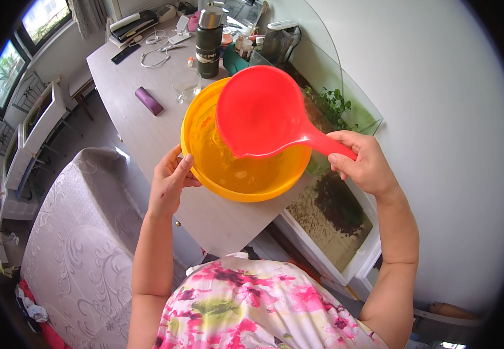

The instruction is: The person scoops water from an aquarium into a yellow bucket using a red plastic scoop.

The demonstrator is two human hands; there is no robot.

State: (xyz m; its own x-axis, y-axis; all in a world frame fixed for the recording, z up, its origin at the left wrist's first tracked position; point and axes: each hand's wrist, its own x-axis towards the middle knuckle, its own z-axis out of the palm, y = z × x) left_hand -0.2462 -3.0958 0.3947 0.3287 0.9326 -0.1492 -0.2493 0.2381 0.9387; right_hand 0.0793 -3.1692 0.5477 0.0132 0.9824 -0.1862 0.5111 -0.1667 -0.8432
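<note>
My right hand (363, 161) grips the handle of a red plastic water dipper (260, 109). The dipper's round bowl is held over a yellow plastic basin (247, 194) and hides its far right part. Clear liquid with ripples and bright reflections shows inside the basin. On the basin's left rim, my left hand (171, 183) has its thumb above and its fingers around the outside. Whether the basin rests on the table or is lifted cannot be told.
On the table (226, 222) stand a dark vacuum flask (208, 48) and a clear glass cup (186, 87); a purple case (149, 101) lies to their left. A glass tank (363, 115) with plants adjoins the wall. Below it sits a white tub (343, 270) of water. A covered bed (81, 244) is left.
</note>
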